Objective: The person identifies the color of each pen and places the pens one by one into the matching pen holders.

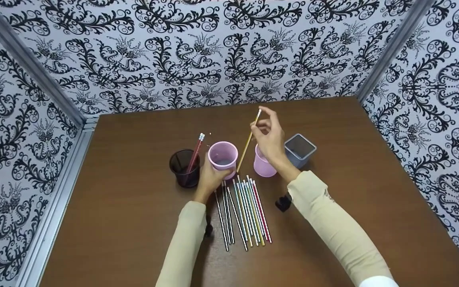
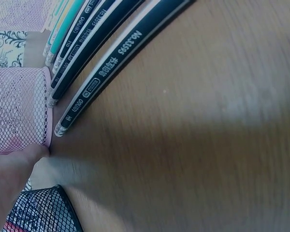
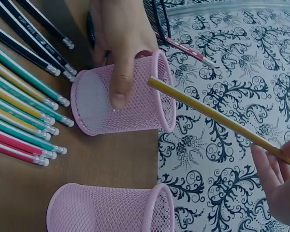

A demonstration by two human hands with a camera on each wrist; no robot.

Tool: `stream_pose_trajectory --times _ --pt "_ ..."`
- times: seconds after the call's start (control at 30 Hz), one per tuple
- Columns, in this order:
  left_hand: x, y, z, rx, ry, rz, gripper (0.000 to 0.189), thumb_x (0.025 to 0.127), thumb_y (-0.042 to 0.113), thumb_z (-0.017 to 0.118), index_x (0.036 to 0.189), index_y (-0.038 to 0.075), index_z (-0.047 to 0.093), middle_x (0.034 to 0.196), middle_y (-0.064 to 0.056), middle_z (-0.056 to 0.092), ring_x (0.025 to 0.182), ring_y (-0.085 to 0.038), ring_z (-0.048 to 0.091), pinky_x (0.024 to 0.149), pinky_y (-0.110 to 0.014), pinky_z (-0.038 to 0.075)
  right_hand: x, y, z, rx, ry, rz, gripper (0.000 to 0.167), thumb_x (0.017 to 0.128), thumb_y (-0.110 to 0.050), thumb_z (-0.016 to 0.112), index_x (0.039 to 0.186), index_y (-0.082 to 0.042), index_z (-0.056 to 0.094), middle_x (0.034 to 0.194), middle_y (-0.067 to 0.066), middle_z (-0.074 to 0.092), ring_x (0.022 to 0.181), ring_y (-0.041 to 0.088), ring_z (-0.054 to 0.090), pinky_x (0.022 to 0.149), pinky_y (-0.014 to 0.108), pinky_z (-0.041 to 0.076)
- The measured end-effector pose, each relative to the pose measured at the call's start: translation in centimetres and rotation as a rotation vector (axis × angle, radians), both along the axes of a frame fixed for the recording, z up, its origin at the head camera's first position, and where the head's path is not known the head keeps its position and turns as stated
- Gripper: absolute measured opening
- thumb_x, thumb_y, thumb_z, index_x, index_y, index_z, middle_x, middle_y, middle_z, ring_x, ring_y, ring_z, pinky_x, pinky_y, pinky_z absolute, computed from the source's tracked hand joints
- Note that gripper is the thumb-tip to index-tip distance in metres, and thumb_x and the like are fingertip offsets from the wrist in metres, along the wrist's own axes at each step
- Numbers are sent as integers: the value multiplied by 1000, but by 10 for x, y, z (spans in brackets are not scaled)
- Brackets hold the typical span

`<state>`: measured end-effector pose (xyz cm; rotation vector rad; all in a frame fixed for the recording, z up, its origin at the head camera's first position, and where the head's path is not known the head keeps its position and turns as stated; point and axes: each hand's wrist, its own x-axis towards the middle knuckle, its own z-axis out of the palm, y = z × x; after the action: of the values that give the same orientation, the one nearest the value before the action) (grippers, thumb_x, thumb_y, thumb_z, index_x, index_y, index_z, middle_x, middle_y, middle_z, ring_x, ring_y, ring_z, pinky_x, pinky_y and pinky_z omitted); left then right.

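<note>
My left hand grips a pink mesh pencil cup round its side; in the right wrist view the thumb lies along the mesh. A yellow pencil is pinched near its eraser end by my right hand, its other end slanting down beside the held cup's rim. Several pencils in black, green, yellow and red lie in a row on the table in front of that cup. A second pink mesh cup stands under my right wrist, partly hidden by it.
To the left stands a black mesh cup with red pencils in it. A grey square mesh holder stands at the right. A small black object is near the right sleeve. Patterned walls enclose the brown table.
</note>
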<state>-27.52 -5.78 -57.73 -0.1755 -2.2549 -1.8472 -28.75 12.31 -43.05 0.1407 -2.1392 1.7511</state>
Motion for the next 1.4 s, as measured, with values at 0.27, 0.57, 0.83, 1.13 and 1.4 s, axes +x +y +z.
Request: stream_pose_trajectory --times 0.27,0.57,0.83,1.13,1.4 --pt "2 -1 1 -33 -20 10 91 67 10 86 144 0 39 133 -28 60 123 -42 59 111 -51 43 -12 -5 6 -197 -48 -27 57 91 3 65 143 -9 46 92 14 68 84 24 69 66 30 62" --pt "0 -1 -2 -15 -20 1 92 67 9 87 145 0 39 135 -28 58 126 -42 57 114 -51 41 -19 -17 -14 -190 -28 -55 46 90 2 68 133 -2 54 96 30 68 88 43 69 67 30 62" --pt "0 -1 -1 -32 -34 5 92 67 11 87 145 2 39 136 -26 59 126 -40 57 113 -51 41 -13 -28 -33 -37 -74 -47 30 89 -6 72 116 -1 59 100 23 75 85 43 72 69 41 62" --pt "1 -2 0 -74 -52 20 94 67 15 88 146 3 38 135 -27 60 123 -40 60 111 -50 44 -11 -33 -47 -10 -95 -21 18 90 0 70 104 5 60 105 24 72 89 40 72 64 33 62" --pt "0 -2 1 -64 -48 16 93 67 11 87 145 1 38 135 -26 60 125 -40 58 113 -49 42 -13 -32 -49 -60 -120 2 16 92 0 66 106 7 61 98 27 73 89 42 72 72 53 60"
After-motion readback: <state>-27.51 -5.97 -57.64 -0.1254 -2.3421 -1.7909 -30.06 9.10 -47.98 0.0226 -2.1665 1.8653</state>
